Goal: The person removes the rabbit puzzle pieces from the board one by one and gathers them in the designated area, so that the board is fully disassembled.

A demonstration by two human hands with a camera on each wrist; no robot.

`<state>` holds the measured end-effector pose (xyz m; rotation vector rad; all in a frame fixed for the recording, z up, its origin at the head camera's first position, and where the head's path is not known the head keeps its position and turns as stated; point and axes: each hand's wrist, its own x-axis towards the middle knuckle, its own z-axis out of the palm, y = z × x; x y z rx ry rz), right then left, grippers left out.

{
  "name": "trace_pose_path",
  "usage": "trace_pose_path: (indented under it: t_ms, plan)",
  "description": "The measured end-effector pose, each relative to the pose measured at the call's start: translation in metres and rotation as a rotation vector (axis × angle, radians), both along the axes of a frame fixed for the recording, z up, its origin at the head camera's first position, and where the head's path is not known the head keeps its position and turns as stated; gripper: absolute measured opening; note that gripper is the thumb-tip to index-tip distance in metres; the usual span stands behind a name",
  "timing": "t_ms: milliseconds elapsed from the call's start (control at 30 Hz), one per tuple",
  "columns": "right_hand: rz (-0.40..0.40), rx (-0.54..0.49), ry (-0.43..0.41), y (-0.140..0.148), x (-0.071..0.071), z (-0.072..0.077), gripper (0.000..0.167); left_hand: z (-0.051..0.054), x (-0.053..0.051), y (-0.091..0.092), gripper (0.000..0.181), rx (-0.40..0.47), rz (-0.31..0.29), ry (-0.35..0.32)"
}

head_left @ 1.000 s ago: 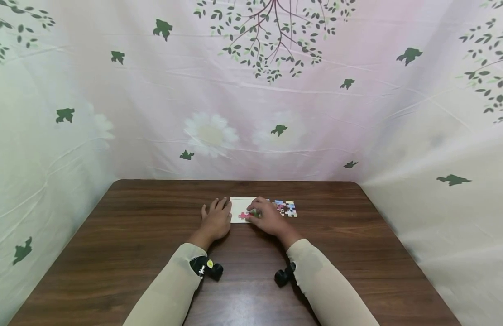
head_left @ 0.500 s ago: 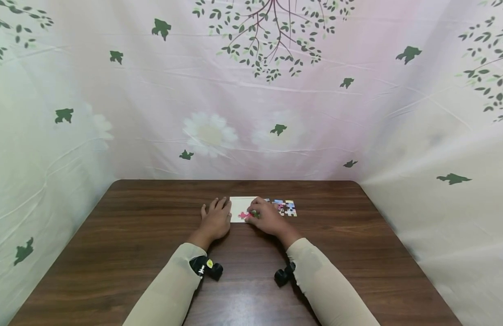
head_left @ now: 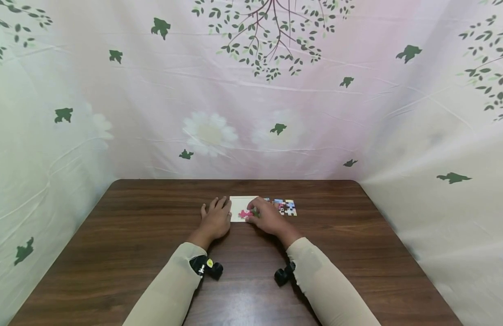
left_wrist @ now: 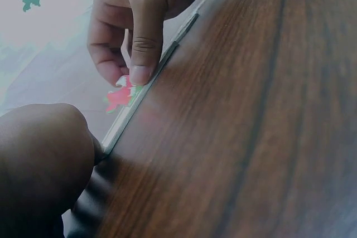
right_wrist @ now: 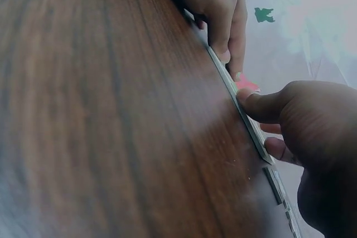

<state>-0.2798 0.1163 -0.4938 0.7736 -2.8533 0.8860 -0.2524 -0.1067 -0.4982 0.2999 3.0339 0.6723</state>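
A thin white puzzle board lies flat near the far side of the table. My left hand rests at its left edge, with fingers spread and mostly straight. A pink jigsaw piece lies on the lower part of the board. Just right of it, my right hand pinches another puzzle piece, pink and green, low against the board. In the left wrist view the right thumb sits on this piece near the pink piece. The right hand hides the board's right part, and whether the two pieces interlock I cannot tell.
Several colourful puzzle pieces lie close together on the table, right of the board. The brown wooden table ends at a printed fabric backdrop behind and at both sides. Each sleeve carries a black wrist camera.
Both hands keep nearly the same places. The right fingers make only small movements at the piece, close beside the pink one. The left hand holds still.
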Motion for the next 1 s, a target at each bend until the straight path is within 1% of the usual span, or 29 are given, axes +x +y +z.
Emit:
trace_pose_path:
  t_ms: [133,267,467,633,667,767,867,1000]
  plan:
    - [0.017,-0.006,0.049,-0.001,0.001,0.001,0.019,0.0,-0.001,-0.001,0.055,0.006,0.001,-0.011]
    - [0.027,-0.022,0.094,-0.002,0.003,0.003,0.016,-0.001,-0.002,-0.001,0.055,0.014,0.0,-0.007]
    - [0.016,-0.014,0.111,-0.004,0.004,0.004,0.017,-0.003,-0.005,-0.002,0.056,0.008,-0.004,-0.021]
    - [0.019,-0.017,0.135,-0.005,0.003,0.004,0.018,-0.002,-0.004,-0.002,0.055,0.003,0.001,-0.007]
    - [0.02,-0.018,0.139,-0.005,0.003,0.004,0.019,-0.002,-0.004,-0.002,0.055,0.002,0.002,-0.015]
    - [0.025,-0.026,0.13,-0.003,0.002,0.003,0.02,-0.001,-0.004,-0.002,0.056,-0.006,0.006,-0.034]
    - [0.024,-0.045,0.102,0.002,0.001,0.001,0.02,-0.001,-0.003,-0.002,0.056,-0.005,0.005,-0.04]
    - [0.008,-0.083,0.085,0.013,-0.001,-0.001,0.018,-0.001,-0.001,-0.002,0.054,-0.003,-0.003,-0.007]
